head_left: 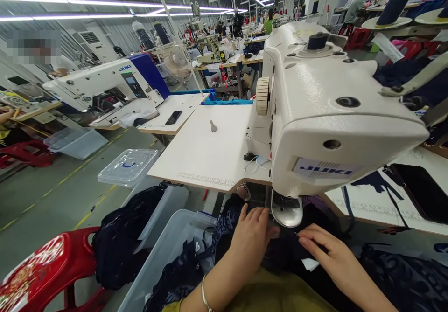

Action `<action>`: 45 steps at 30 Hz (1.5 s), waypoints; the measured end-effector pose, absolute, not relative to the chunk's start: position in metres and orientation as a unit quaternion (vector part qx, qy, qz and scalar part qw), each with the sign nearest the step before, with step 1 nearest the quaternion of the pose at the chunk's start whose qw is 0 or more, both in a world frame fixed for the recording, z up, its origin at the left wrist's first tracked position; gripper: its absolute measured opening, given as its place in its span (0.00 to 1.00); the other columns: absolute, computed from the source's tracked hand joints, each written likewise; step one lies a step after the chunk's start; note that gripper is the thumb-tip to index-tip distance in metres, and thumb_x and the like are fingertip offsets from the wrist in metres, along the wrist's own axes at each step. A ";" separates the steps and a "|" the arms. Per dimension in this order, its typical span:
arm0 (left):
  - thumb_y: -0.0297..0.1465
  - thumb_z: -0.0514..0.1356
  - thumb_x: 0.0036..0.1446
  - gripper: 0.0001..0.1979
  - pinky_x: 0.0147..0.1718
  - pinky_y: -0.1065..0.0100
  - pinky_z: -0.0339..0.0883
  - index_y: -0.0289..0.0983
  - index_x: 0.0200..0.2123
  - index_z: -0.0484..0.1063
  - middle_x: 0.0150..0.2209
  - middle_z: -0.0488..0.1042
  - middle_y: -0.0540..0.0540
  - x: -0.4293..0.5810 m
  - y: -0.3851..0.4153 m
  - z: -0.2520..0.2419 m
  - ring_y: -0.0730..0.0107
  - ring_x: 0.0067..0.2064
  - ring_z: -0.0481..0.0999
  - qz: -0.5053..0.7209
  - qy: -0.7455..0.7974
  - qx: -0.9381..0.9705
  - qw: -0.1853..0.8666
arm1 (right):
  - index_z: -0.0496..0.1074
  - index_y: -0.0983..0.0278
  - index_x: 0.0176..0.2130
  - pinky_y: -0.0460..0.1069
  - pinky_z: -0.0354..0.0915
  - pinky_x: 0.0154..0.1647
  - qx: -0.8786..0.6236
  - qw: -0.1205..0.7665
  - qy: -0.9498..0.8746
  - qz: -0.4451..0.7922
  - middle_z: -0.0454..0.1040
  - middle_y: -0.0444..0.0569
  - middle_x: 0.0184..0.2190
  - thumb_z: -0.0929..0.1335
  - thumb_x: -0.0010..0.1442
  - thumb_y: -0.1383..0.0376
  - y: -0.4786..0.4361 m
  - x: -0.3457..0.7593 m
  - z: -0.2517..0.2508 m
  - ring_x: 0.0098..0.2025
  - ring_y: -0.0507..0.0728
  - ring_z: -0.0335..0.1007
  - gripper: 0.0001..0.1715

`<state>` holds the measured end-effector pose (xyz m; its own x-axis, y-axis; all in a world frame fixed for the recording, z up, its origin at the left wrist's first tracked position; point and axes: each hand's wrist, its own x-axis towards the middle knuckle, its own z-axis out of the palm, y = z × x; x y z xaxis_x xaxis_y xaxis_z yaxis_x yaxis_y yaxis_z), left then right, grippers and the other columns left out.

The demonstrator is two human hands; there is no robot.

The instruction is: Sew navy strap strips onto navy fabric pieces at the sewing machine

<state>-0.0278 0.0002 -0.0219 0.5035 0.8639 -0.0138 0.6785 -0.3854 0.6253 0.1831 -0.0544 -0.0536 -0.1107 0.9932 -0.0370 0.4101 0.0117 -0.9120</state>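
A white JUKI sewing machine (336,125) stands in front of me, a shiny rounded metal guard (287,211) at its lower end. Just left of that guard, my left hand (248,237) has its fingers stretched forward over dark navy fabric (276,253). My right hand (324,246) is to the right of the guard, thumb and forefinger pinched together. A tiny bright glint shows at those fingertips; what they hold is too small to name. Below them a small white piece (310,264), perhaps a label, lies against the dark fabric.
A white worktable (210,149) with a printed ruler edge bears a small grey metal piece (213,126). At left are a clear plastic bin (175,221) of navy garments and a red stool (45,260). A dark phone (423,190) lies at right.
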 end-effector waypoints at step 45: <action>0.32 0.47 0.71 0.13 0.35 0.69 0.72 0.37 0.53 0.64 0.38 0.72 0.45 -0.013 -0.033 -0.014 0.67 0.36 0.73 0.255 0.333 0.889 0.185 | 0.77 0.56 0.34 0.42 0.75 0.35 -0.469 0.619 -0.558 0.293 0.79 0.42 0.32 0.74 0.55 0.69 -0.069 0.159 -0.053 0.32 0.53 0.78 0.08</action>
<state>-0.0134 -0.0328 -0.0141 0.6482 0.6855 0.3314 0.4969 -0.7106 0.4981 0.1591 -0.0695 -0.0528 0.2057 0.8857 0.4161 0.1617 0.3886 -0.9071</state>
